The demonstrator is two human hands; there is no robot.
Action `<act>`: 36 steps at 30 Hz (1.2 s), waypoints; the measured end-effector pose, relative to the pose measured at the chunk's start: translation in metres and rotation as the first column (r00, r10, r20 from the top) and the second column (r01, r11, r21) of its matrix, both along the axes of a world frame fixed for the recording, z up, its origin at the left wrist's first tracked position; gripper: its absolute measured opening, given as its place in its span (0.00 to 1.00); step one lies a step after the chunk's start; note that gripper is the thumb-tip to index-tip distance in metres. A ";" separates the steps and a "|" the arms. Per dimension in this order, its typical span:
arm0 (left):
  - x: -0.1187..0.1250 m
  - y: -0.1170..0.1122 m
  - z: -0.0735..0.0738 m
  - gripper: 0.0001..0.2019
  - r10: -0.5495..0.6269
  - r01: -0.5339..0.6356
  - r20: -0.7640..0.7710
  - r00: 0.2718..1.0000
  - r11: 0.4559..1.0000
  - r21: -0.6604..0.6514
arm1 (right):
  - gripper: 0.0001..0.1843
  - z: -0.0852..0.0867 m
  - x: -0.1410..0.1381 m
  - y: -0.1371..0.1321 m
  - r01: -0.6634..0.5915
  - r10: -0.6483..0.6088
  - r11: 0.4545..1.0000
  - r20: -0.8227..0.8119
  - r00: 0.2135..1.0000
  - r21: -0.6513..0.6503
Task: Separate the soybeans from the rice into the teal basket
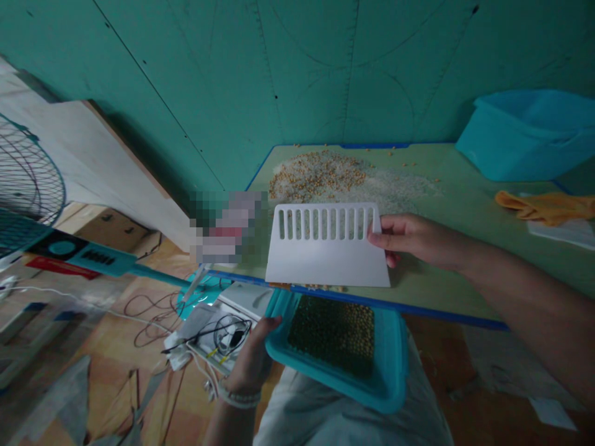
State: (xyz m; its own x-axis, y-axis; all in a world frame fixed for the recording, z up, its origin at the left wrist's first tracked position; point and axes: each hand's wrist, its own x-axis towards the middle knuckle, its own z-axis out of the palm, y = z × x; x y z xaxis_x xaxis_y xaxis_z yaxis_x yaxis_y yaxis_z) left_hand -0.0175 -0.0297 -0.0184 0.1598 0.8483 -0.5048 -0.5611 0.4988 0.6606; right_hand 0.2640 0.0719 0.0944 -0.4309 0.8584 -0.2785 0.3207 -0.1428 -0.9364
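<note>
Against a green wall (pixel 307 74), on a table (pixel 437 288) strewn at the far side with yellow beans (pixel 320 173) and white grains (pixel 404 188): a white slotted scraper (pixel 328 263) at the near edge, long axis left to right, slots to the far side, clamped at its right end by the right hand (pixel 402 235). Below, gripped at its left end by the left hand (pixel 253 353), a blue tub (pixel 395 365) of beans (pixel 362 328).

The scraper (pixel 325 265) looked like smooth plastic with a soft sheen, the tub (pixel 394 368) and bin (pixel 520 152) like plastic too. The rag (pixel 553 209) was matt, wrinkled cloth, the trousers (pixel 334 415) creased fabric. The tabletop (pixel 478 266) looked smooth, the pile (pixel 320 173) rough and grainy, the wall (pixel 186 68) matt, the box (pixel 109 226) bare wood.
</note>
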 end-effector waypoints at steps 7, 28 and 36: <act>0.002 0.000 0.002 0.15 -0.026 0.026 -0.004 1.000 1.000 0.013 | 0.19 0.000 -0.001 0.000 0.008 -0.008 1.000 -0.001 1.000 0.005; 0.003 0.000 0.001 0.12 -0.006 0.006 -0.008 1.000 1.000 0.013 | 0.17 -0.001 -0.001 -0.001 -0.001 0.001 0.999 -0.005 1.000 -0.032; 0.005 0.001 -0.001 0.15 0.003 -0.004 0.018 1.000 0.999 0.053 | 0.18 -0.001 -0.001 -0.001 -0.019 0.019 1.000 -0.003 1.000 -0.022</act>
State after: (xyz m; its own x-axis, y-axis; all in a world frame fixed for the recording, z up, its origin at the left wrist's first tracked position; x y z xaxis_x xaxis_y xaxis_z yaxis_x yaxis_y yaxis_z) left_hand -0.0127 -0.0289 -0.0193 0.1660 0.8744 -0.4559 -0.5748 0.4615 0.6758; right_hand 0.2631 0.0713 0.0937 -0.4475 0.8439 -0.2960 0.3213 -0.1572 -0.9338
